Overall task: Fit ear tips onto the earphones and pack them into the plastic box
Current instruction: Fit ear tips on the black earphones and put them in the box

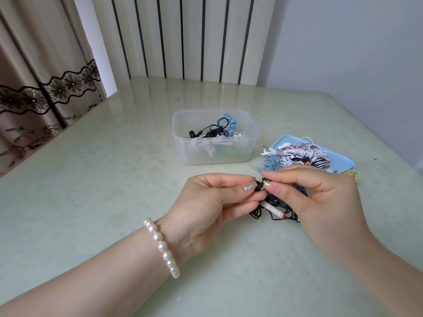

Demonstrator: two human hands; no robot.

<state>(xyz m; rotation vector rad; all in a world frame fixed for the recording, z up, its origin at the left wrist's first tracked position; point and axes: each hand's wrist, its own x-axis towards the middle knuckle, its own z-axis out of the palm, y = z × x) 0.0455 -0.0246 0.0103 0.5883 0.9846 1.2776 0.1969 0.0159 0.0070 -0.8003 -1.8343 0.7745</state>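
Black ear tip (259, 186) is pinched in the left hand (214, 202) and meets the metal earbud (266, 180) pinched by the right hand (320, 197), cable (274, 208) trailing onto the tabletop (114, 179) near the plastic box (215, 136). To seat it well, I'd keep each grip firm, line the tip squarely over the nozzle, then push with a slight twist until it sits even all round

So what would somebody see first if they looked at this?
Probably the two hands, left hand and right hand, pinching a small black earphone together at the middle of the pale green table. Behind them stands a clear plastic box holding coiled earphones, with a light blue tray of tangled cables to its right.
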